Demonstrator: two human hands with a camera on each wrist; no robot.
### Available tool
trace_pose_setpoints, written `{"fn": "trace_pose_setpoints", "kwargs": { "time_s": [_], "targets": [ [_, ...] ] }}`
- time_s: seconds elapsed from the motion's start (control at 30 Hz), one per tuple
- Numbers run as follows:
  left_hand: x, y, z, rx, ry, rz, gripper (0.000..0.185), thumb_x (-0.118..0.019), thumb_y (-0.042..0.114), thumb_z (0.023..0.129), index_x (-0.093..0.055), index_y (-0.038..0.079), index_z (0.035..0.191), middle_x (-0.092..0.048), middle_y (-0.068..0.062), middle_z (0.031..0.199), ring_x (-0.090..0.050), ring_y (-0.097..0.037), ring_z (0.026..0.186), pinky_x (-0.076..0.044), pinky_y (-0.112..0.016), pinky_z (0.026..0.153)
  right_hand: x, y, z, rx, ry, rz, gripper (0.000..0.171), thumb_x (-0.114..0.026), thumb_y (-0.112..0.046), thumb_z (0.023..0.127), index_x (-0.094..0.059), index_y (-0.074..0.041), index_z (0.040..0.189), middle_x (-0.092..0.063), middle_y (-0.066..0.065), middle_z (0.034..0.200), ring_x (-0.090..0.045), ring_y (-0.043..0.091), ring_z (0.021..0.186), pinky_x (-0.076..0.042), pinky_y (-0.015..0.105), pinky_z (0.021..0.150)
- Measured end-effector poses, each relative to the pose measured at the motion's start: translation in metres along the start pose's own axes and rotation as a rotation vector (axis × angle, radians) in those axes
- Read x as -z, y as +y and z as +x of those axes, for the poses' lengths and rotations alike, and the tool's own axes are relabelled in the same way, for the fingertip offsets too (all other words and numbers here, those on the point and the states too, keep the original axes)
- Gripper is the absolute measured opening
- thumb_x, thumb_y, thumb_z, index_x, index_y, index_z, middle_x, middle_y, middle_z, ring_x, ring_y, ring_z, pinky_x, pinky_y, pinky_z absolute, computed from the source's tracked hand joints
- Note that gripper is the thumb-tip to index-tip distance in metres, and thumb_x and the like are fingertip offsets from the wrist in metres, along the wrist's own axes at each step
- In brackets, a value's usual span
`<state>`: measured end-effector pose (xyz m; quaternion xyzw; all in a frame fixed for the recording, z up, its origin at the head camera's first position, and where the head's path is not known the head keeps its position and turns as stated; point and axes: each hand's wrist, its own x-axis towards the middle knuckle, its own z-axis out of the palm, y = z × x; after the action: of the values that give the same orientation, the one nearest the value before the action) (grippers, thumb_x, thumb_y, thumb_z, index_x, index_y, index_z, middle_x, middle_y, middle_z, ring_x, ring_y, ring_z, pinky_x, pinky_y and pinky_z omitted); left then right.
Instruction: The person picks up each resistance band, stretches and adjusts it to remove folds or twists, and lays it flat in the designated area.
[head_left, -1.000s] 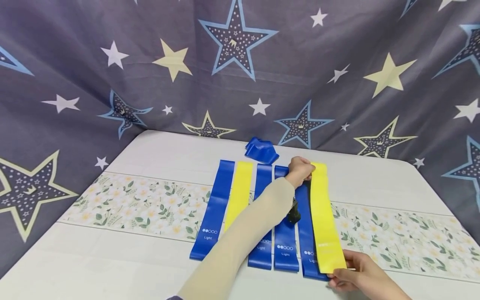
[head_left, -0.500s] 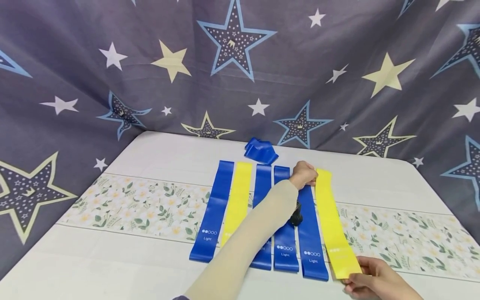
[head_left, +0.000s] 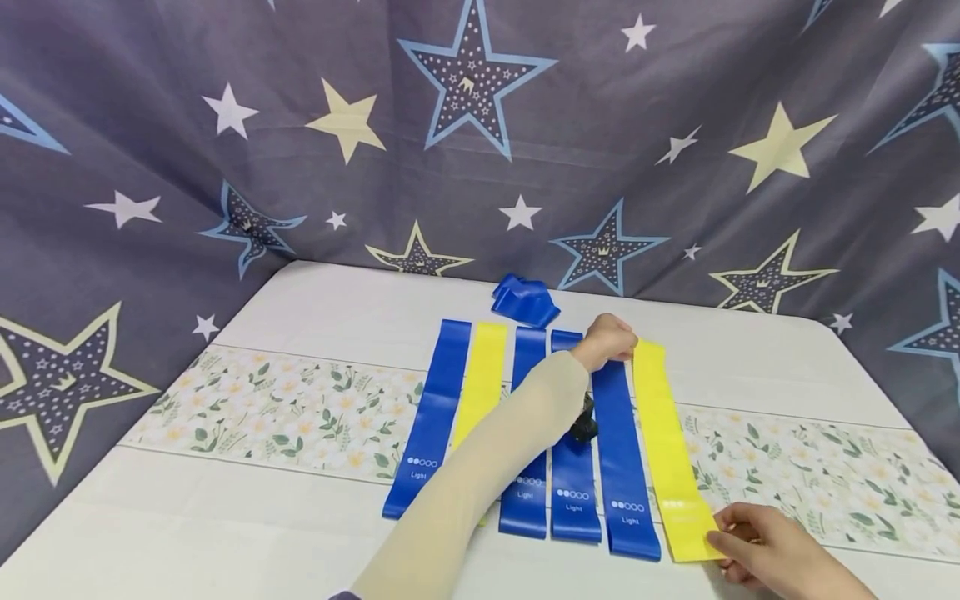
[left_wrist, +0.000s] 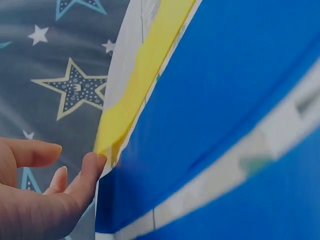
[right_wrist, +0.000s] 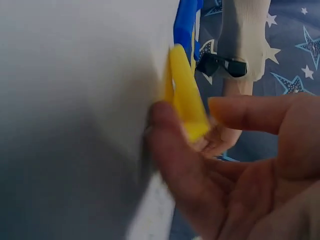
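A yellow resistance band [head_left: 672,458] lies flat at the right end of a row of bands. My left hand [head_left: 606,340] is at its far end; in the left wrist view a fingertip [left_wrist: 101,161] touches the yellow end while the thumb stands apart. At the near right corner is my right hand [head_left: 772,546], thumb tip right at the edge. The right wrist view shows thumb and fingers parted around the yellow band's folded end [right_wrist: 187,95]. Just left of it lies a blue band [head_left: 621,450] printed "Light".
Further left lie more blue bands [head_left: 433,408] and another yellow band [head_left: 482,375], partly under my left sleeve [head_left: 480,483]. A crumpled blue band [head_left: 525,300] sits behind the row. The white table [head_left: 225,525] has a floral strip; a star-patterned curtain [head_left: 600,125] hangs behind.
The yellow band has shifted right, from overlapping the blue band to lying beside it. Both hands moved right with it, and the right hand's grip on the near end has loosened.
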<state>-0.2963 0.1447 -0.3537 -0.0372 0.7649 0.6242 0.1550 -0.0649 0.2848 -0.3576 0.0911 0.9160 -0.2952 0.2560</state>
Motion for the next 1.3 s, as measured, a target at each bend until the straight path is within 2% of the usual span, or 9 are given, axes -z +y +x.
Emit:
{"fn": "trace_pose_setpoints", "kwargs": {
  "time_s": [0.2,0.37,0.47,0.57,0.7,0.9,0.97,1.17,1.3],
  "targets": [
    [0.017,0.000,-0.006,-0.028,-0.020,-0.033,0.015,-0.058,-0.005,0.086,-0.060,-0.005,0.101,-0.061,-0.010,0.081,-0.067,-0.026,0.082,-0.057,-0.031,0.080,0.013,-0.008,0.002,0.089,0.113,-0.228,0.020,-0.063,-0.022,0.090,-0.064,-0.002,0.092,-0.060,-0.002,0.075,-0.051,0.013,0.068,-0.044,0.029,0.060],
    [0.033,0.002,-0.008,-0.043,-0.051,-0.063,0.022,-0.054,-0.007,0.086,-0.060,-0.007,0.107,-0.065,-0.015,0.095,-0.067,-0.029,0.093,-0.056,-0.032,0.084,0.024,-0.021,0.006,0.159,0.155,-0.213,0.016,-0.061,-0.021,0.091,-0.065,-0.005,0.093,-0.061,-0.003,0.073,-0.052,0.012,0.065,-0.042,0.027,0.056],
    [0.040,0.003,-0.003,-0.029,-0.041,-0.042,0.026,-0.054,-0.007,0.083,-0.058,-0.006,0.109,-0.064,-0.014,0.098,-0.069,-0.025,0.087,-0.057,-0.030,0.079,0.029,-0.029,0.008,0.229,0.170,-0.153,0.015,-0.057,-0.016,0.093,-0.063,-0.002,0.095,-0.061,-0.001,0.072,-0.054,0.013,0.064,-0.043,0.026,0.055],
    [0.035,-0.027,0.051,-0.064,-0.029,-0.052,0.024,-0.053,-0.005,0.076,-0.059,-0.001,0.099,-0.064,-0.012,0.088,-0.068,-0.019,0.068,-0.057,-0.025,0.062,0.033,-0.036,0.015,0.278,0.166,-0.076,0.015,-0.055,-0.013,0.094,-0.061,0.000,0.097,-0.060,0.002,0.072,-0.057,0.014,0.064,-0.045,0.025,0.055],
    [0.038,-0.053,0.093,-0.070,-0.047,-0.095,0.023,-0.052,-0.004,0.076,-0.060,0.003,0.097,-0.064,-0.007,0.087,-0.067,-0.020,0.066,-0.057,-0.027,0.061,0.035,-0.045,0.026,0.309,0.157,0.002,0.018,-0.055,-0.012,0.094,-0.060,0.004,0.100,-0.062,0.005,0.076,-0.058,0.015,0.066,-0.049,0.027,0.056],
    [0.078,-0.015,0.014,-0.059,-0.051,-0.070,0.031,-0.053,-0.007,0.084,-0.059,-0.006,0.115,-0.066,-0.018,0.102,-0.068,-0.030,0.088,-0.057,-0.034,0.081,0.035,-0.059,0.043,0.366,0.185,0.032,0.018,-0.052,-0.010,0.095,-0.059,0.006,0.101,-0.064,0.007,0.076,-0.058,0.017,0.066,-0.050,0.028,0.056],
    [0.089,-0.010,0.002,-0.091,-0.039,-0.053,0.030,-0.053,-0.006,0.086,-0.059,-0.006,0.115,-0.065,-0.018,0.101,-0.068,-0.030,0.090,-0.057,-0.034,0.081,0.036,-0.063,0.049,0.386,0.189,0.046,0.019,-0.051,-0.009,0.096,-0.059,0.007,0.102,-0.065,0.008,0.078,-0.059,0.017,0.067,-0.051,0.028,0.057],
    [0.114,-0.009,0.000,-0.147,0.047,0.010,0.028,-0.054,-0.003,0.087,-0.062,-0.007,0.114,-0.065,-0.015,0.097,-0.064,-0.022,0.081,-0.055,-0.037,0.085,0.039,-0.076,0.064,0.435,0.189,0.110,0.022,-0.050,-0.008,0.096,-0.056,0.011,0.105,-0.066,0.013,0.083,-0.062,0.018,0.070,-0.054,0.028,0.061],
    [0.127,-0.013,0.005,-0.163,0.133,0.048,0.024,-0.057,-0.003,0.085,-0.065,-0.005,0.108,-0.063,-0.011,0.088,-0.059,-0.014,0.068,-0.057,-0.027,0.071,0.038,-0.083,0.074,0.441,0.196,0.146,0.023,-0.050,-0.008,0.096,-0.055,0.012,0.105,-0.066,0.015,0.082,-0.062,0.018,0.069,-0.055,0.028,0.062]
  ]
}}
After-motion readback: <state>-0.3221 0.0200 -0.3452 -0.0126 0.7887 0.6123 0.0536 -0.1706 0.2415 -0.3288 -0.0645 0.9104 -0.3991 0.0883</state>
